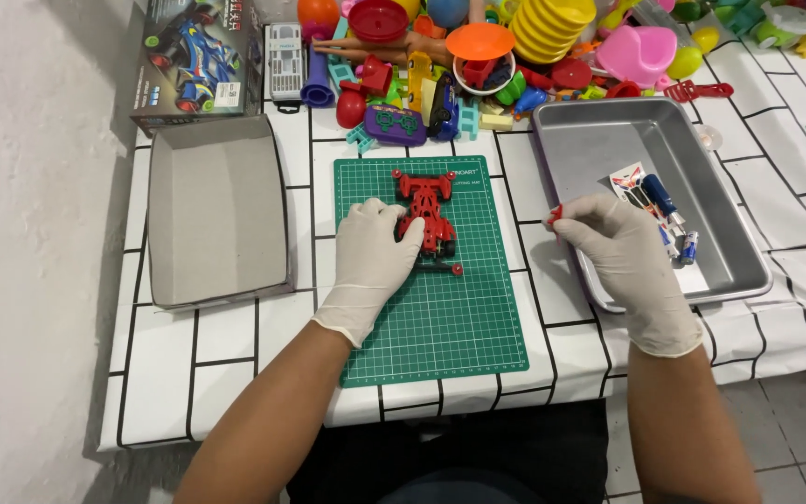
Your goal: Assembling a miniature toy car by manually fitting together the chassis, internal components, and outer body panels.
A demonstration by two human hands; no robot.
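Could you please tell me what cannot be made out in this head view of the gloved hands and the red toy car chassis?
- Small red part pinched by the right hand: too small, half hidden by fingers.
- Red toy car chassis: left side covered by the left hand.
- Toy pile: cut off by the top edge.
- Screwdriver in the metal tray: partly hidden behind the right hand.
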